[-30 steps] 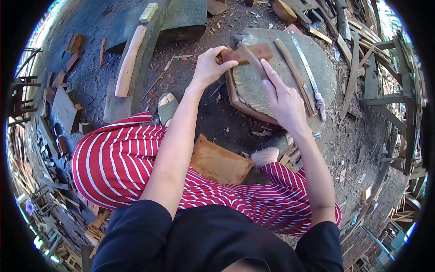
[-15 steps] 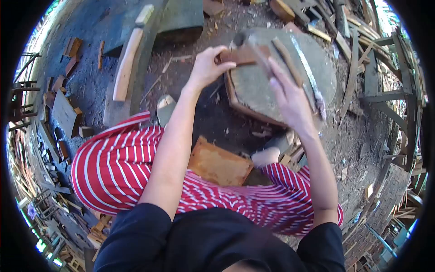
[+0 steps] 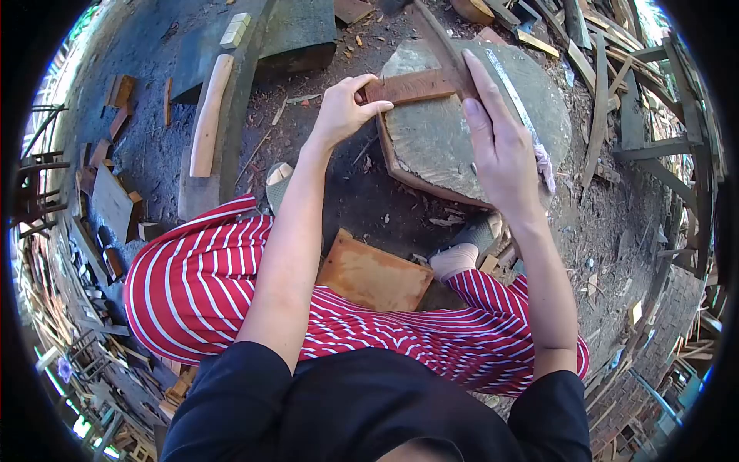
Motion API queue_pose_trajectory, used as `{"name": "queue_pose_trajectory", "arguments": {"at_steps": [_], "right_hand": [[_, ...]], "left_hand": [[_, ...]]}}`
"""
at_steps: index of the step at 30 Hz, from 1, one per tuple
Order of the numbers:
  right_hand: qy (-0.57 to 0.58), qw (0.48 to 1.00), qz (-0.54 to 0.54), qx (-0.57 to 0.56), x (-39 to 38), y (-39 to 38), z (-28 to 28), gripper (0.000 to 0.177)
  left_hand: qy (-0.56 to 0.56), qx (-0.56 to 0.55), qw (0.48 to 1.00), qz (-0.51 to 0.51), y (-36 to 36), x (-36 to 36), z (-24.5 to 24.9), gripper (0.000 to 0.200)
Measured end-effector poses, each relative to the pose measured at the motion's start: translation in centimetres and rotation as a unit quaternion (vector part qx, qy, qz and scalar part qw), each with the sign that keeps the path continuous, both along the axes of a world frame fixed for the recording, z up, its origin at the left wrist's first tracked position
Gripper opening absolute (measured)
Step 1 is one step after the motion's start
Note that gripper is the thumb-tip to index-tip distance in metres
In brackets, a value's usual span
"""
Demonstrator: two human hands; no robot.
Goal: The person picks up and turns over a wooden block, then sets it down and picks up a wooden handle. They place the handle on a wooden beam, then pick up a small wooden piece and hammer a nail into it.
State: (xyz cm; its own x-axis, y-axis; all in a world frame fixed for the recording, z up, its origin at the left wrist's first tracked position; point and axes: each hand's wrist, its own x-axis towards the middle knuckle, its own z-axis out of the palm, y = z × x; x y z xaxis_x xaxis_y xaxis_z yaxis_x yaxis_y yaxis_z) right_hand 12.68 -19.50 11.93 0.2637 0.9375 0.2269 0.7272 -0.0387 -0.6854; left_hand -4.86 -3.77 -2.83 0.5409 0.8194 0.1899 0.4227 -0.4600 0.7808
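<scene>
My left hand pinches the near left end of a short reddish-brown wood block between thumb and fingers. The block lies on a round, worn stump. My right hand is wrapped round the wooden handle of a hammer, raised over the stump. Its dark head is blurred and partly cut off at the top edge of the view. A long metal saw blade with a pale wrapped end lies on the stump, to the right of my right hand.
A rust-coloured board lies between my feet. To the left, a pale shaped wood piece and small pale blocks rest on a long beam. Wood scraps and a wooden frame stand around the edges.
My right hand has raised the hammer, and its head has moved up and away from the wood block. My left hand keeps its hold on the block, almost unmoved.
</scene>
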Motion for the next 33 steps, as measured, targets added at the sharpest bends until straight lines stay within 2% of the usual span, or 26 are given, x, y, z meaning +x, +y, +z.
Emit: {"name": "queue_pose_trajectory", "arguments": {"at_steps": [1, 4, 5, 7, 8, 9, 11, 12, 13, 14, 15, 17, 19, 20, 23, 24, 25, 27, 28, 29, 31, 33], "right_hand": [[0.0, 1.0, 0.0, 0.004, -0.1, -0.1, -0.5, 0.048], [-0.187, 0.969, 0.036, -0.159, 0.3, -0.2, -2.5, 0.05], [-0.188, 0.969, 0.036, -0.155, 0.6, -0.3, -2.7, 0.05], [-0.091, 0.986, 0.007, -0.14, 0.5, -0.1, -1.4, 0.05], [-0.075, 0.995, 0.017, -0.06, 0.6, 0.1, -1.6, 0.051], [-0.073, 0.995, 0.015, -0.068, 0.2, -0.3, -1.2, 0.051], [-0.041, 0.999, 0.015, 0.031, -0.5, 0.4, -0.1, 0.051], [-0.102, 0.994, 0.023, 0.044, -0.4, 0.4, -1.8, 0.051], [-0.105, 0.993, 0.023, 0.049, 0.0, 0.3, -2.6, 0.051], [-0.135, 0.989, 0.033, -0.043, 0.4, 0.1, -3.0, 0.052], [-0.162, 0.977, 0.04, -0.135, 0.3, 0.1, -2.8, 0.052], [-0.167, 0.981, 0.038, -0.092, 0.3, 0.8, -2.3, 0.052], [-0.033, 0.999, 0.001, -0.028, -0.6, 0.7, -0.3, 0.05], [-0.054, 0.998, 0.012, 0.043, -0.6, 0.9, -0.2, 0.049], [-0.062, 0.996, 0.015, 0.064, -1.0, 0.7, -2.0, 0.051], [-0.126, 0.992, 0.023, -0.013, -0.9, 0.5, -2.4, 0.052], [-0.129, 0.991, 0.025, -0.008, -0.6, 0.3, -2.4, 0.052], [-0.17, 0.977, 0.033, -0.124, -0.2, 0.3, -2.3, 0.052], [-0.112, 0.989, 0.021, -0.089, -0.3, 0.6, -2.3, 0.05], [-0.108, 0.989, 0.022, -0.102, -0.4, 0.3, -2.3, 0.05], [-0.056, 0.994, 0.027, 0.089, -0.8, 1.2, -0.9, 0.051], [-0.043, 0.996, 0.017, 0.078, -1.2, 0.9, -0.8, 0.052]], "left_hand": [[0.0, 0.004, 1.0, 0.0, -0.1, -0.1, 0.2, 0.058], [0.004, -0.024, 1.0, 0.009, 0.0, 0.2, -0.1, 0.059], [0.002, -0.019, 1.0, 0.009, 0.3, 0.1, -0.4, 0.059], [-0.012, 0.018, 1.0, 0.018, 0.4, 0.0, -0.5, 0.058], [-0.018, 0.023, 1.0, 0.012, 0.3, -0.2, -0.8, 0.059], [-0.036, 0.011, 0.999, 0.016, 0.2, -0.1, -0.8, 0.061], [-0.011, 0.008, 1.0, 0.018, 0.1, -0.2, -0.3, 0.062], [-0.002, -0.001, 1.0, 0.01, 0.3, -0.4, 0.0, 0.061], [0.003, -0.012, 1.0, 0.003, 0.2, -0.2, 0.1, 0.061], [-0.018, -0.058, 0.998, 0.018, -0.1, -0.2, 0.1, 0.059], [-0.02, -0.053, 0.998, 0.019, 0.1, -0.3, 0.0, 0.059], [-0.014, -0.002, 1.0, 0.026, 0.3, -0.4, -0.8, 0.058], [-0.038, 0.013, 0.999, 0.02, 0.1, -0.5, -0.5, 0.054], [-0.025, 0.008, 0.999, 0.021, 0.1, -0.5, -0.6, 0.056], [-0.023, -0.011, 1.0, 0.01, 0.1, -0.7, -0.7, 0.057], [-0.035, -0.025, 0.999, -0.002, 0.2, -0.6, -0.2, 0.057], [-0.037, -0.02, 0.999, 0.001, 0.1, -0.7, 0.2, 0.057], [-0.01, -0.111, 0.993, 0.044, 0.0, -0.9, 0.7, 0.057], [-0.023, 0.007, 0.999, 0.038, 0.2, -1.0, -0.3, 0.057], [-0.019, -0.006, 0.999, 0.038, -0.1, -1.3, -1.0, 0.057], [-0.016, -0.047, 0.998, 0.029, 0.2, -1.2, -0.1, 0.052], [-0.004, -0.028, 0.999, 0.031, 0.0, -1.3, 0.4, 0.051]]}}
